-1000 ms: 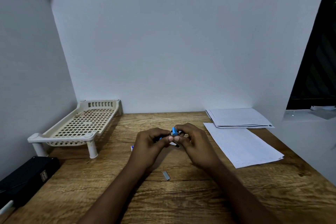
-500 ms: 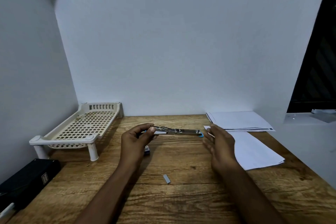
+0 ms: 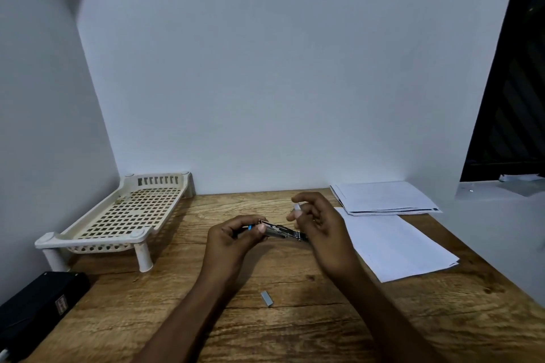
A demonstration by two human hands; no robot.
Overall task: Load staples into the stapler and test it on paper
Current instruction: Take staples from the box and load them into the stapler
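A small metal stapler with blue trim is held above the wooden table; its magazine looks opened out. My left hand grips its left end between thumb and fingers. My right hand hovers over its right end and pinches a small pale strip of staples in its fingertips. Another short staple strip lies on the table nearer to me. A loose sheet of white paper lies to the right of my hands.
A stack of papers lies at the back right by the wall. A cream perforated plastic rack stands at the back left. A black box sits at the front left edge. Walls close in behind and to the left.
My right hand came back toward the stapler with a staple strip in its fingertips. My left hand moved right and lower, and the stapler now tilts down to the right.
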